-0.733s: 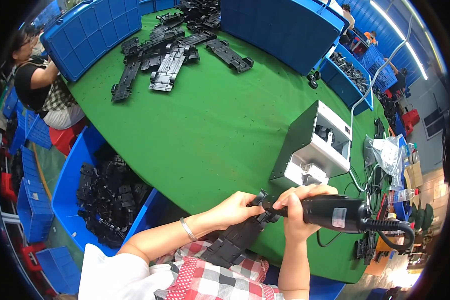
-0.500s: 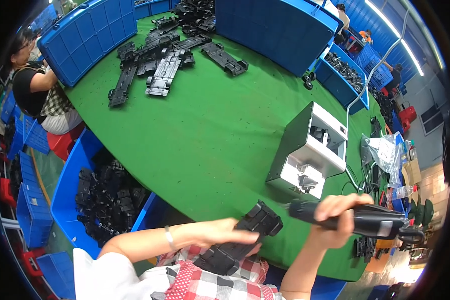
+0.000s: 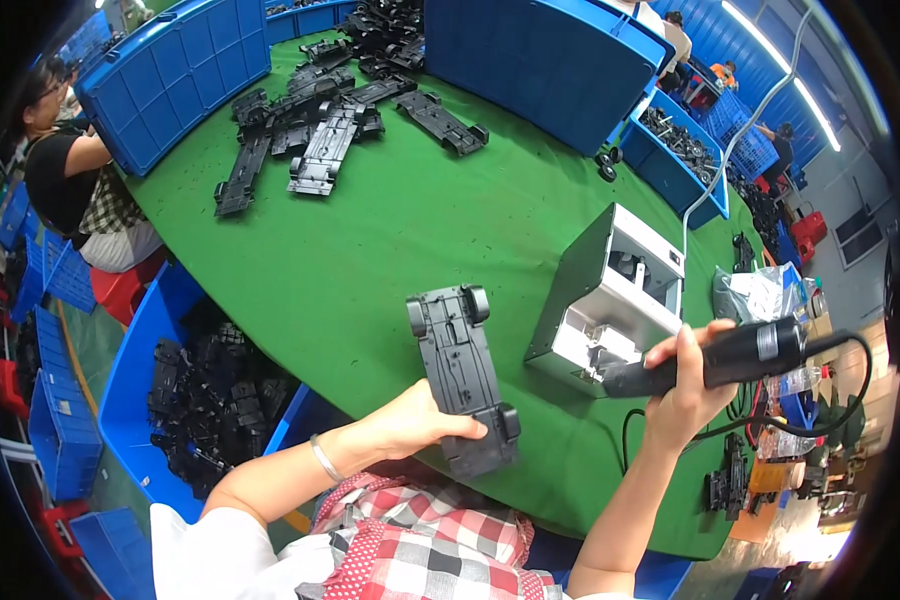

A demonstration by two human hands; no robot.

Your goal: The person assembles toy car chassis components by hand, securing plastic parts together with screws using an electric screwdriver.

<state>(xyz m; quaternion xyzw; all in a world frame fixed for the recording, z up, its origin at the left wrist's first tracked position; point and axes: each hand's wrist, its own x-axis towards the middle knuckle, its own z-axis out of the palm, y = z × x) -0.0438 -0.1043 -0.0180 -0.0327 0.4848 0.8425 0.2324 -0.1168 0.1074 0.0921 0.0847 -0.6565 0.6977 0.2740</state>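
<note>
A black toy car chassis (image 3: 460,365) with wheels at both ends is gripped at its near end by my left hand (image 3: 422,420), thumb on its upper face. It is held up over the green cloth near the table's front edge. My right hand (image 3: 688,385) wraps round a black corded electric screwdriver (image 3: 740,355). The tool's tip points left, at the front of a silver and black screw feeder machine (image 3: 610,300); whether it touches the feeder's outlet (image 3: 602,352) I cannot tell.
Several more chassis (image 3: 325,150) are heaped at the back of the green-covered table (image 3: 370,260). Two blue crates (image 3: 540,70) stand on edge behind. A blue bin (image 3: 140,400) of black parts sits at the left. Cables and a plastic bag (image 3: 755,295) lie right; a co-worker (image 3: 65,170) sits far left.
My left hand has brought the chassis forward from my lap to above the table, turning it more upright. The screwdriver has moved up to the screw feeder's front.
</note>
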